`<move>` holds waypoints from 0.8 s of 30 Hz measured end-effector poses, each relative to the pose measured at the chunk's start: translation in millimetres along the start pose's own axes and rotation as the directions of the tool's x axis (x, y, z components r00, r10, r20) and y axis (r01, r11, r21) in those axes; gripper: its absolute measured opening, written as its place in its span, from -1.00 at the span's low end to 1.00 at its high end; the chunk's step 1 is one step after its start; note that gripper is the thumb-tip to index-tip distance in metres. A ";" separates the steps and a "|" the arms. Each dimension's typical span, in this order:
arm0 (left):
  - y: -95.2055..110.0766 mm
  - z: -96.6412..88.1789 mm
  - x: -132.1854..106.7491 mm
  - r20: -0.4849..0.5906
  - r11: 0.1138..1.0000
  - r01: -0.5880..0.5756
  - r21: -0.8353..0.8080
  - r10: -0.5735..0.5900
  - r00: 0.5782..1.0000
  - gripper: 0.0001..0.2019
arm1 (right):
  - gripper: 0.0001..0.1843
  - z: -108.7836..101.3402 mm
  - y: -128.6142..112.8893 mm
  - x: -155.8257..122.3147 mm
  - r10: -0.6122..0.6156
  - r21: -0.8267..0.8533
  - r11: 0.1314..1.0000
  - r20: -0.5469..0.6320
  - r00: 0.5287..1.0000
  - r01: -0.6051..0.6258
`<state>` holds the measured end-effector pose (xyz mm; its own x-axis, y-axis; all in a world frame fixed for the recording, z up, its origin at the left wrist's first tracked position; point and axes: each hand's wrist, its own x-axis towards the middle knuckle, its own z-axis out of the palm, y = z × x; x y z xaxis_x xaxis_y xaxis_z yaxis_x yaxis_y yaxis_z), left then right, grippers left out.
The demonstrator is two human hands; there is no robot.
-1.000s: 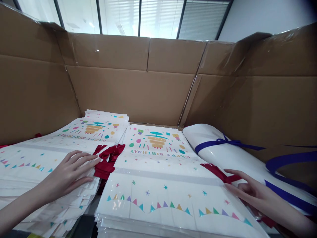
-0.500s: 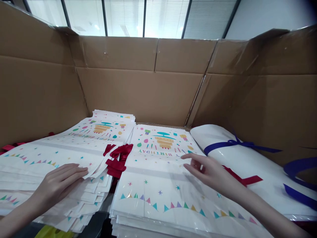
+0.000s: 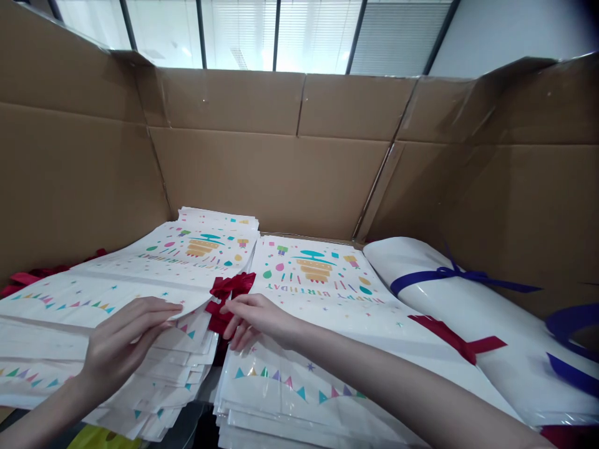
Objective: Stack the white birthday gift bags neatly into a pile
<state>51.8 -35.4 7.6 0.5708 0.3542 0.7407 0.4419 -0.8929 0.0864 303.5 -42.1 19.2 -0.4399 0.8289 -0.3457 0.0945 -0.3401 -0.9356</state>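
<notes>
Inside a large cardboard box (image 3: 262,168), a person works two stacks of flat white "Happy Birthday" gift bags. The left hand (image 3: 124,340) pinches the near right edge of the top bag (image 3: 140,293) on the left stack (image 3: 56,337), which lies against the box's left wall; that edge curls slightly upward. The right hand (image 3: 255,318) reaches across the right stack (image 3: 327,312), fingers loose and parted, tips touching the red ribbon handles (image 3: 229,290) bunched in the gap between the two stacks, gripping nothing. Along the box's right wall lies a white bundle (image 3: 458,305) tied with a blue ribbon (image 3: 449,274).
</notes>
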 end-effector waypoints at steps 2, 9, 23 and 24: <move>9.9 4.0 2.9 0.003 0.997 -0.062 0.041 0.062 0.998 -0.80 | -0.76 7.6 -0.2 9.3 -0.006 0.093 0.996 0.019 1.000 0.004; 27.1 23.9 5.1 0.069 0.970 -0.230 0.078 0.225 0.972 -0.70 | -0.60 -7.5 9.1 9.1 -0.120 0.236 0.961 -0.120 0.986 0.145; 35.8 24.8 -1.8 0.273 0.947 -0.229 0.225 0.164 0.948 -0.44 | -0.38 -86.8 21.6 -95.6 -0.225 0.066 0.964 -0.318 0.921 0.258; 39.0 28.0 0.3 0.281 0.948 -0.236 0.214 0.172 0.944 -0.44 | -0.37 -94.3 23.9 -108.1 -0.205 0.040 0.971 -0.356 0.912 0.234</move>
<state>88.6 -62.3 -7.5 0.8096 0.2591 0.5268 0.4320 -0.8705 -0.2359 437.5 -97.9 27.5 -0.1026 0.9835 -0.1488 -0.0469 -0.1542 -0.9869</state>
